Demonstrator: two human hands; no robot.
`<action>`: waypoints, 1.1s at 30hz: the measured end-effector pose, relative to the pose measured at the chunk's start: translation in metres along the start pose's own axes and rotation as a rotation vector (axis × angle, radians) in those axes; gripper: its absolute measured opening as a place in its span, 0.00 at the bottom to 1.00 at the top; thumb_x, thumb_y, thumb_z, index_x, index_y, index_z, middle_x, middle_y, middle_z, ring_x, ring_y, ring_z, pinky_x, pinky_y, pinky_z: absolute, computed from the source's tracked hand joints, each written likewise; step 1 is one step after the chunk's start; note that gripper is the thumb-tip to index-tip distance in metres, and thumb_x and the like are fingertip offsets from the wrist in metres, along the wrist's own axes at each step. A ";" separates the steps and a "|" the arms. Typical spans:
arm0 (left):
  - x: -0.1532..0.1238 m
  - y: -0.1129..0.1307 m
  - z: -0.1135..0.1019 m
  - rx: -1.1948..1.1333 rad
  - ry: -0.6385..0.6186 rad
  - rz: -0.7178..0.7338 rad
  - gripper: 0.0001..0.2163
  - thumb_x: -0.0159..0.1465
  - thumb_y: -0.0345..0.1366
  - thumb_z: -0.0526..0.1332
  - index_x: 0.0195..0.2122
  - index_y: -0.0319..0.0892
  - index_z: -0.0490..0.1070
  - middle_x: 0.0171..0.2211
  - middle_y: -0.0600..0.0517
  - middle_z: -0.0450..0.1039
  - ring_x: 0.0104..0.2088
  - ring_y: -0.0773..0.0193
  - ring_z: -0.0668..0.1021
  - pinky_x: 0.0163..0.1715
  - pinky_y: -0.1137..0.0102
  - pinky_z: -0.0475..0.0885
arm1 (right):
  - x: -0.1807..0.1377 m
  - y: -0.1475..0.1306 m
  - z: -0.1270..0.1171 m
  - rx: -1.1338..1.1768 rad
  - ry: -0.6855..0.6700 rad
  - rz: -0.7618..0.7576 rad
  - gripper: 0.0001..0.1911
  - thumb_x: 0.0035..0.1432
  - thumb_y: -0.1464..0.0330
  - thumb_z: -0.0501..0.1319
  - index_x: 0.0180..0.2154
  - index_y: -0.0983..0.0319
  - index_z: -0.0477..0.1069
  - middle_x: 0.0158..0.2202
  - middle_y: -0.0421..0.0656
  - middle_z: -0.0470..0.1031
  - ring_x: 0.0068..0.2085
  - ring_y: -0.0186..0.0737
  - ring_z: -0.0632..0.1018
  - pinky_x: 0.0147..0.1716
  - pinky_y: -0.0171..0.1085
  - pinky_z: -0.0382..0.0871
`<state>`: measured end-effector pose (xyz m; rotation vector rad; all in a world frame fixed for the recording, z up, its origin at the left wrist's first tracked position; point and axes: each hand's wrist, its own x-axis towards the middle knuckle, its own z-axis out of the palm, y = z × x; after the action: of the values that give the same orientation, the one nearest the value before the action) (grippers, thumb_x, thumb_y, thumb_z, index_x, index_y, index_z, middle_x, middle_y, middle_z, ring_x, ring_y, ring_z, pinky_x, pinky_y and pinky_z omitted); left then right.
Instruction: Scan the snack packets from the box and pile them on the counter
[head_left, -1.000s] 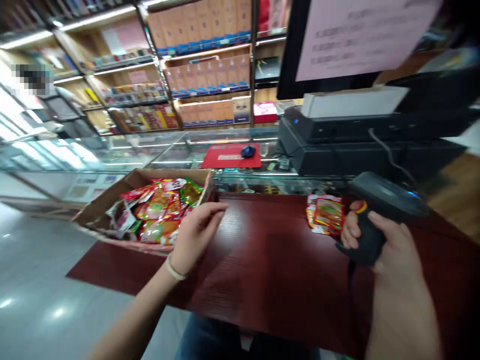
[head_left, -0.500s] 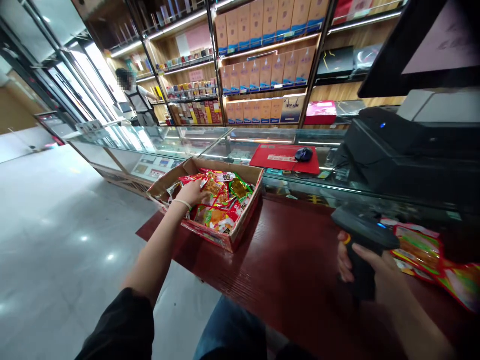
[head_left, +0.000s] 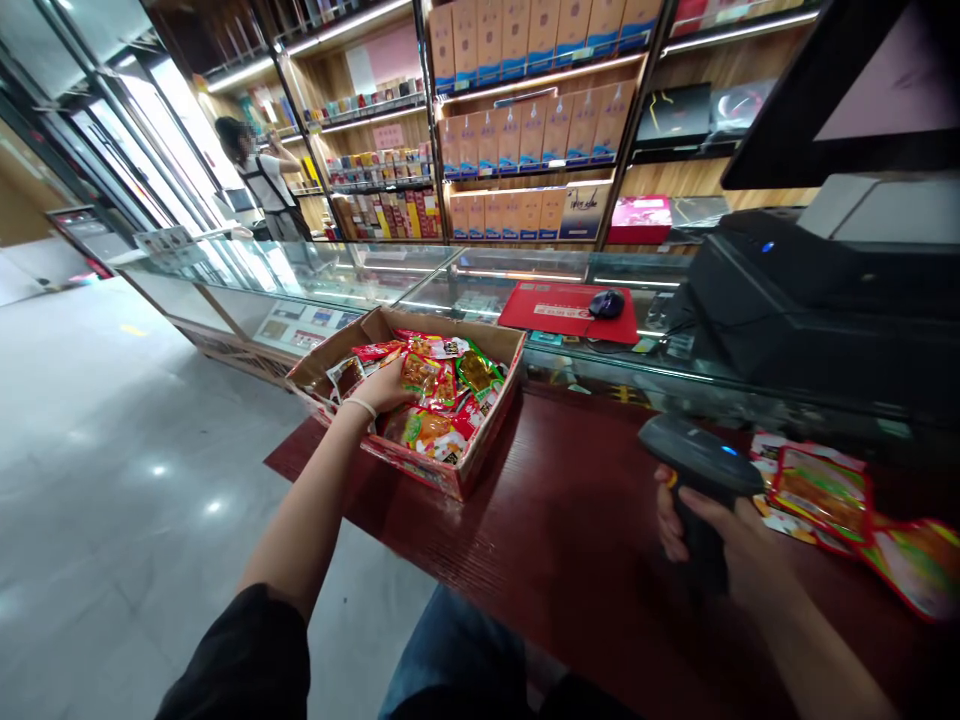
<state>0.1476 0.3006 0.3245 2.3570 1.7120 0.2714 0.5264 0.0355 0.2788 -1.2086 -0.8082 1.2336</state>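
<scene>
My left hand (head_left: 386,388) is down in an open cardboard box (head_left: 459,480) filled with shiny red, green and yellow snack packets (head_left: 431,425). Its thumb shows against a red snack packet (head_left: 421,376), and the other fingers are mostly hidden behind that packet, closed on it. My right hand (head_left: 739,545) is wrapped round the grip of a black barcode scanner (head_left: 701,455), held above the dark red tabletop (head_left: 570,510). A small blue light glows on the scanner. Right of it lie several more snack packets (head_left: 821,490), partly overlapping.
Behind the box runs a glass display counter (head_left: 420,270), bearing a red mouse pad (head_left: 517,305) and a computer mouse (head_left: 606,303). A monitor (head_left: 847,120) and black equipment (head_left: 795,290) stand at the right. Farther back, a person (head_left: 270,190) stands by shelves of boxed goods (head_left: 517,140).
My left fingers have gone lower among the packets and closed round one. My right hand with the scanner has shifted slightly left. The person at the back has raised an arm toward the shelves.
</scene>
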 end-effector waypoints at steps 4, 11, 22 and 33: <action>-0.011 0.013 -0.015 -0.140 0.282 -0.004 0.12 0.57 0.43 0.61 0.37 0.41 0.72 0.31 0.49 0.75 0.33 0.58 0.75 0.36 0.68 0.68 | -0.003 -0.001 -0.001 0.005 -0.013 -0.038 0.08 0.59 0.59 0.61 0.38 0.54 0.68 0.21 0.38 0.64 0.17 0.38 0.64 0.18 0.40 0.58; -0.068 0.120 -0.034 -0.956 0.964 0.235 0.19 0.62 0.47 0.60 0.50 0.42 0.69 0.43 0.50 0.74 0.41 0.63 0.76 0.42 0.69 0.72 | -0.003 -0.002 -0.014 0.050 -0.014 -0.132 0.10 0.61 0.61 0.60 0.42 0.57 0.65 0.22 0.35 0.66 0.17 0.33 0.66 0.18 0.35 0.62; -0.053 0.238 0.169 -1.624 -0.107 0.006 0.22 0.52 0.46 0.70 0.44 0.37 0.74 0.39 0.45 0.79 0.36 0.59 0.80 0.39 0.67 0.73 | -0.006 -0.016 -0.048 -0.124 0.147 -0.117 0.18 0.56 0.56 0.64 0.26 0.60 0.62 0.18 0.34 0.65 0.15 0.29 0.65 0.15 0.31 0.59; -0.041 0.222 0.190 -1.685 -0.193 -0.045 0.22 0.54 0.43 0.69 0.46 0.37 0.73 0.40 0.45 0.80 0.37 0.59 0.81 0.41 0.67 0.73 | 0.003 0.002 -0.031 -0.436 0.080 -0.002 0.20 0.56 0.56 0.64 0.44 0.59 0.62 0.18 0.30 0.65 0.15 0.31 0.66 0.14 0.31 0.60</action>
<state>0.3889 0.1825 0.2036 0.9856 0.7140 0.9371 0.5558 0.0310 0.2696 -1.5944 -1.0516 1.0280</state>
